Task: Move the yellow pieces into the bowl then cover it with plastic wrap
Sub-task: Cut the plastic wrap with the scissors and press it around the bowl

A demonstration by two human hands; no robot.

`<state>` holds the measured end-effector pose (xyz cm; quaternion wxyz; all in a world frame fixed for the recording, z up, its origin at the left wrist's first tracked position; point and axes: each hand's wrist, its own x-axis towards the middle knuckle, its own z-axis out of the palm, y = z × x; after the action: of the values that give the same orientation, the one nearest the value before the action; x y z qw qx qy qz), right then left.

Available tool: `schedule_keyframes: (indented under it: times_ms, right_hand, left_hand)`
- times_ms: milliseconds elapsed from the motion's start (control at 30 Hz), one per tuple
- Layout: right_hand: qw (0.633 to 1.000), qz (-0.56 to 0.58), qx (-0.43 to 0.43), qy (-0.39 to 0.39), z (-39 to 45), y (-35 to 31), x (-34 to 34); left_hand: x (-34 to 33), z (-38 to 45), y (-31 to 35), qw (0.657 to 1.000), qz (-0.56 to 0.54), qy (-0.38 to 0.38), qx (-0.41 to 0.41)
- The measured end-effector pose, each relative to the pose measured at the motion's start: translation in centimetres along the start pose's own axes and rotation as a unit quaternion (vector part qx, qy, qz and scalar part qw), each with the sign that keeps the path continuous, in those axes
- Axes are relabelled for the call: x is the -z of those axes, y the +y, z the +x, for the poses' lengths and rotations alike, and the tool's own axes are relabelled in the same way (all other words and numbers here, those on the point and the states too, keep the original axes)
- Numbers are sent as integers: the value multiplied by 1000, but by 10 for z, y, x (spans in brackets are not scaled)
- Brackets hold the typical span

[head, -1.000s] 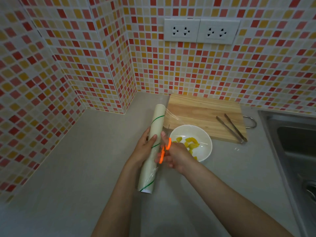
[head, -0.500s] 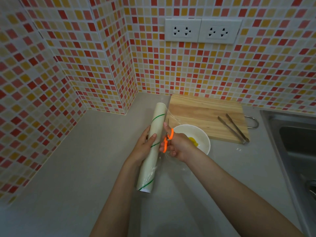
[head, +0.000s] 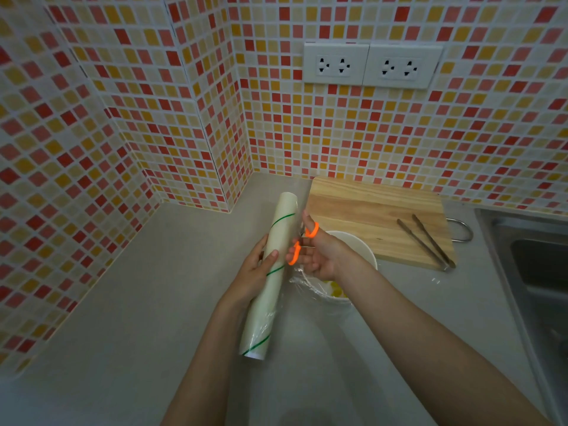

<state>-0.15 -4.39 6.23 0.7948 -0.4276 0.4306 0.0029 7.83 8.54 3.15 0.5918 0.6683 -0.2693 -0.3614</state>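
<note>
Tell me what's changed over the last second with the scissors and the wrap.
The right hand with the orange scissors has travelled up along the roll of plastic wrap, away from the person, now covering much of the white bowl. Film now bunches at the bowl's near rim. The left hand keeps its grip on the roll; the cutting board and tongs stayed put.

hands: two, left hand (head: 252, 272) and right hand (head: 319, 253) | plastic wrap roll (head: 270, 272): one | orange-handled scissors (head: 302, 242): one pair | white bowl (head: 359, 250): one | wooden cutting board (head: 375, 216): one | metal tongs (head: 425, 241): one | wall sockets (head: 372, 66): two plates | yellow pieces (head: 336, 290): too hidden to count
</note>
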Motion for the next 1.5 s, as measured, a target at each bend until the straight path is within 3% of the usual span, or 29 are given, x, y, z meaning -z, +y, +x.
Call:
schedule_keyframes:
  times_ms: [767,967,1067,1167,1267,1367,1500]
  right_hand:
    - [996,67,-19,-48,25,-26,9]
    - [994,96,42,-25,26,-35,11]
    - [991,19,128,22,8,-46,18]
    - [956,-94,249,120,-17,-40,51]
    - [872,-229,333,276,-51,-4,101]
    - [781,-365,316,396,-78,52,142]
    - [776,-394,255,421,-92,112,163]
  left_hand:
    - [28,-2,-11,1000,-1,1,29]
    - [46,-6,-16,999,-15,15,37]
    - [56,-6,-22,998,40,42,40]
    - [55,-3,-28,978,190,75,31]
    - [42,-3,-34,947,314,68,18]
    - [24,-2,-36,940,333,74,25]
    - [8,0,-32,916,390,88,16]
